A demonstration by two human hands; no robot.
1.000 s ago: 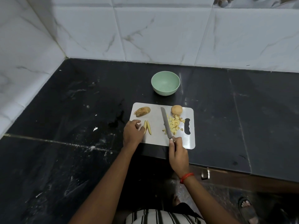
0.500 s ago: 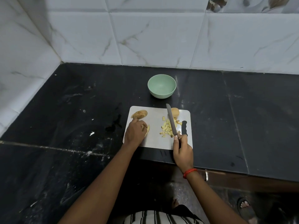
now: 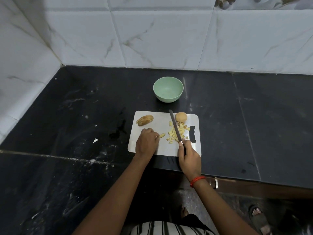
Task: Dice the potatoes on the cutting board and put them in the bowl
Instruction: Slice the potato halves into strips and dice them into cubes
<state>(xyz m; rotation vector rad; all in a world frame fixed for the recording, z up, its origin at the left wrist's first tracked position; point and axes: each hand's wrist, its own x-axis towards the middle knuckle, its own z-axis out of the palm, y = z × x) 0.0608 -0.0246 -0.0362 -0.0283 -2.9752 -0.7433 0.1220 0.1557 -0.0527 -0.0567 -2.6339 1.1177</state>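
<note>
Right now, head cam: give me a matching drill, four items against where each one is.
Things:
1. bowl
2. knife
3. round potato
4. potato strip

Places:
A. at the fingertips of the left hand
B. at the far edge of the cutting board, right of the knife
C. gripped by the right hand
D. on the counter, beyond the cutting board

Pairs: 1-D, 2-C, 3-B, 4-A

Green bowl [image 3: 168, 89], white cutting board [image 3: 157, 123]
</note>
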